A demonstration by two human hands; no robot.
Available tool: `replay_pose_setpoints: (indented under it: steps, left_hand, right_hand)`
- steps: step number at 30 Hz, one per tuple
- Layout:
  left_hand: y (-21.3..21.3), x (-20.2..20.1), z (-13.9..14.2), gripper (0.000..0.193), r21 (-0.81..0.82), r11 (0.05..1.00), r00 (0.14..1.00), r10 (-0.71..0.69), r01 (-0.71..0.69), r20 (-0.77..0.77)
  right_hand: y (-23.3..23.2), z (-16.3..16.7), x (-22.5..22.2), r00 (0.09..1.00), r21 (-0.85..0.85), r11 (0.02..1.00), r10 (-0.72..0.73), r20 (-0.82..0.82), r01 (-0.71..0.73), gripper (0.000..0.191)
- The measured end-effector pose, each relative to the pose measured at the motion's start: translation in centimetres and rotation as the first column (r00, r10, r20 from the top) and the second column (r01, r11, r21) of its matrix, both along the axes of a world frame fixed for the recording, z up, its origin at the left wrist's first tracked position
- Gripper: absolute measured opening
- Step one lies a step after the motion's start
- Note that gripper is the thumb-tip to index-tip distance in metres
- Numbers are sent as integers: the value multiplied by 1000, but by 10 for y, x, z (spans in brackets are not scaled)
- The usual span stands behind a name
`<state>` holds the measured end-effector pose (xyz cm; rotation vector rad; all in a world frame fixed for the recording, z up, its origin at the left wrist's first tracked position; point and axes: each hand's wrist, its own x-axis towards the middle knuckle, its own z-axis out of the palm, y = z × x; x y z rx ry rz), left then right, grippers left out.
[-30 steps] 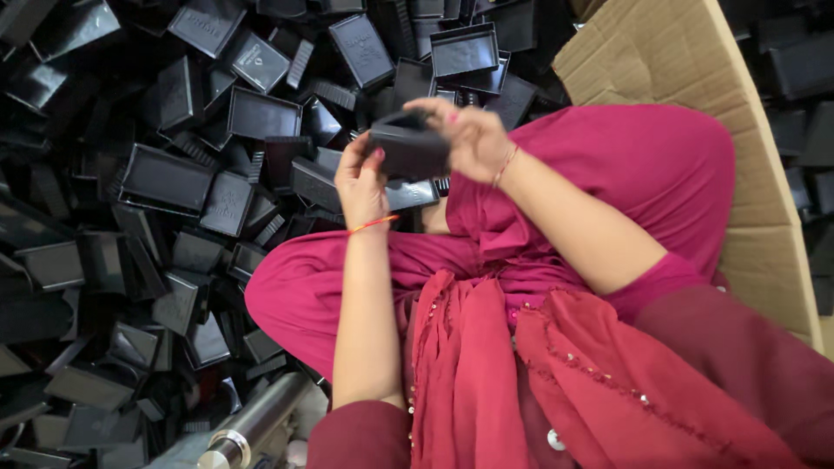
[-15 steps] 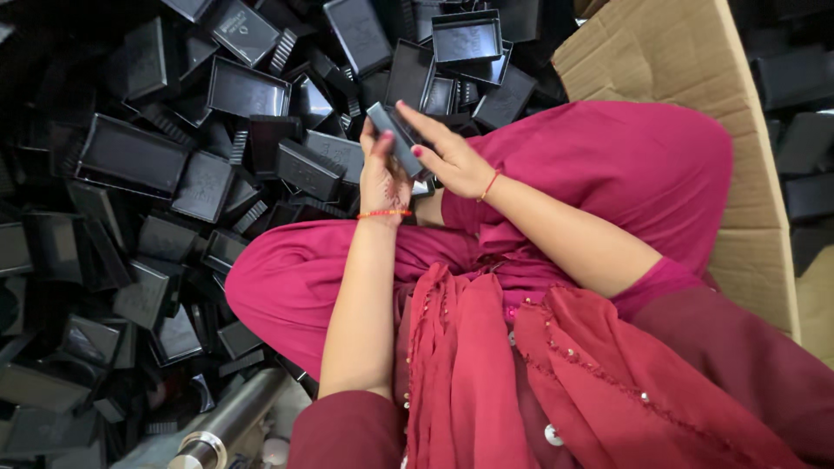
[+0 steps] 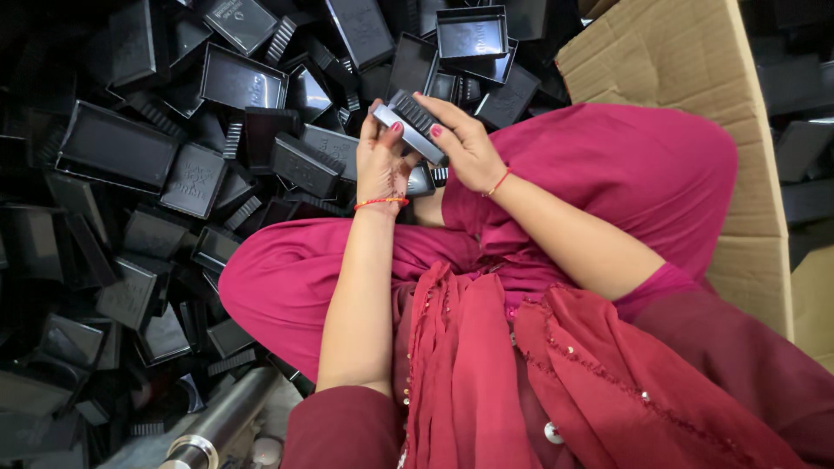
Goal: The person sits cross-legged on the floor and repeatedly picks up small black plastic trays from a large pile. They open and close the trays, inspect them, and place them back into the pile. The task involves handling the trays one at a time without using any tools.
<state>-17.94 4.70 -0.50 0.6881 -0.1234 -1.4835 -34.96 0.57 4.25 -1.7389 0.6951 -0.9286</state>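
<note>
Head view looks down on a heap of black plastic trays point(image 3: 234, 82) spread over the floor ahead and to the left, a flattened cardboard sheet point(image 3: 695, 95) lying to the right, and a metal tube point(image 3: 217, 430) near the bottom edge. Above the lap, both hands grip one ribbed black plastic part point(image 3: 408, 126), left hand point(image 3: 382, 165) at its near end, right hand point(image 3: 465, 143) across its top; seemingly an inspecting step, and any turning calls for steady regripping.
</note>
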Motion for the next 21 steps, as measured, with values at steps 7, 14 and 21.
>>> replay_pose_setpoints:
  steps: [7,14,21]
  left_hand:
    - [2,-11,-4,66,-49,998,991,-37,44,130]
    - [-3,1,-15,42,-174,983,812,151,-62,564]
    - [-14,20,-16,60,-38,948,157,91,-315,983]
  right_hand:
    - [2,10,-2,999,228,973,21,32,-28,45]
    - [-2,10,-5,984,28,984,177,-28,-176,66]
    - [4,8,10,959,492,857,246,-137,-149,35]
